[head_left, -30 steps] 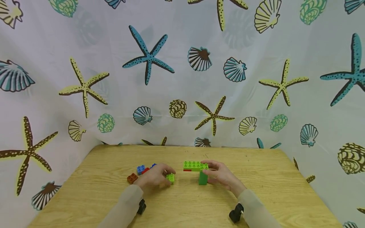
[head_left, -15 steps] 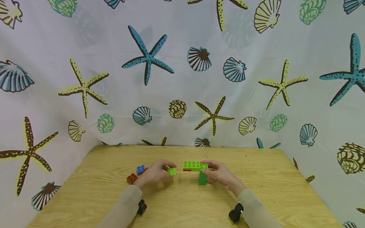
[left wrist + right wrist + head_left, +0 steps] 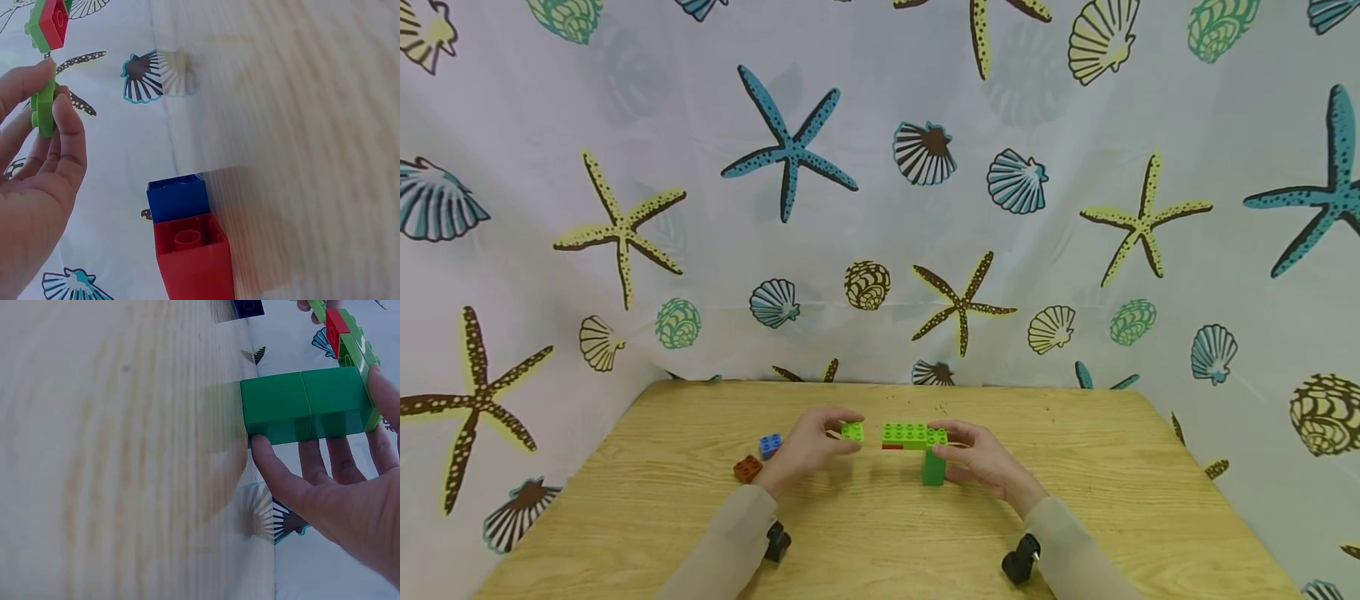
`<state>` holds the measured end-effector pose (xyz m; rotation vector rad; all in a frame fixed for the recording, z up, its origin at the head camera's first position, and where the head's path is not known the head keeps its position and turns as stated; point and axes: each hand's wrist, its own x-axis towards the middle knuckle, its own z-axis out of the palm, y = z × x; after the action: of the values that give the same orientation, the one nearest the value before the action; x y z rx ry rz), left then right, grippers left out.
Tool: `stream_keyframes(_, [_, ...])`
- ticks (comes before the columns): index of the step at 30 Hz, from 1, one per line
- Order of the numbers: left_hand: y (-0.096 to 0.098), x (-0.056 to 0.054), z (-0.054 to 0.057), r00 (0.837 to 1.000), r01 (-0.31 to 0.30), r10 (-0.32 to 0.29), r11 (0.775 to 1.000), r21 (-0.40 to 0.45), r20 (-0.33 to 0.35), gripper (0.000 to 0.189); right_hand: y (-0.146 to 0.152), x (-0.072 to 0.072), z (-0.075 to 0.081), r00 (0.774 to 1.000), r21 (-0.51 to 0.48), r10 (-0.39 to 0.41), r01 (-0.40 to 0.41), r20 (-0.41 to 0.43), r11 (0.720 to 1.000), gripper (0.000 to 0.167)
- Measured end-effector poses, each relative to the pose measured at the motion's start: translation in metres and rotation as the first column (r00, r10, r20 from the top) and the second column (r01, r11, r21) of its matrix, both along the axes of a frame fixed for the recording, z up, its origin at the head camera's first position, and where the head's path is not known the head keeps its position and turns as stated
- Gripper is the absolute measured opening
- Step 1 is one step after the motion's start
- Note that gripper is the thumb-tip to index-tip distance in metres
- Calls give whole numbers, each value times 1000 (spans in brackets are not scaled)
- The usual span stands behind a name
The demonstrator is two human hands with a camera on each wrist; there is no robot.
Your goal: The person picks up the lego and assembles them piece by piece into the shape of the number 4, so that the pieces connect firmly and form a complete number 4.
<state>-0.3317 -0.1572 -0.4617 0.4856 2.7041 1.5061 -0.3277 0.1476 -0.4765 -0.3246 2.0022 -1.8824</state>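
In the head view my left hand (image 3: 808,443) pinches a small lime-green toy brick (image 3: 852,431) above the table, left of the brick structure. The left wrist view shows this brick (image 3: 44,106) edge-on between thumb and fingers. My right hand (image 3: 985,458) holds the structure at its right end. Its upright is a green column (image 3: 933,468) of two stacked blocks (image 3: 306,403), standing on the table. A studded lime-green beam (image 3: 904,433) reaches left from the column's top. Under the beam's left end sits a red brick (image 3: 336,326). Fingers touch the column's side.
Left of my left hand lie a brown brick (image 3: 748,468) and a blue brick (image 3: 771,445) on the wooden table (image 3: 865,542). A red brick (image 3: 197,265) and a dark blue brick (image 3: 180,199) show in the left wrist view. A shell-patterned curtain (image 3: 865,225) surrounds the table.
My left hand has lifted the small lime-green brick off the table, raising it to about the beam's level. The right hand and the structure have stayed put.
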Motion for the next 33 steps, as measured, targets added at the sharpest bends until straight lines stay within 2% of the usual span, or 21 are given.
stream_keyframes(5, [5,0,4,998,-54,56,997,54,-36,42,-1,-2,-1,1000,-9,1,0,9,1000,54])
stream_keyframes(9, [11,-1,7,994,-74,81,993,96,-67,43,0,-1,-1,1000,-14,2,-2,12,1000,54])
stream_keyframes(16, [20,1,15,994,-34,50,988,154,-101,42,0,2,2,1000,-25,5,-5,17,1000,58])
stream_keyframes(27, [34,0,22,991,-39,61,985,170,-123,38,0,0,-1,999,-30,-8,9,33,1000,56])
stream_keyframes(33, [42,-1,24,991,0,28,978,209,-131,37,-2,1,0,1000,-17,-11,12,22,1000,55])
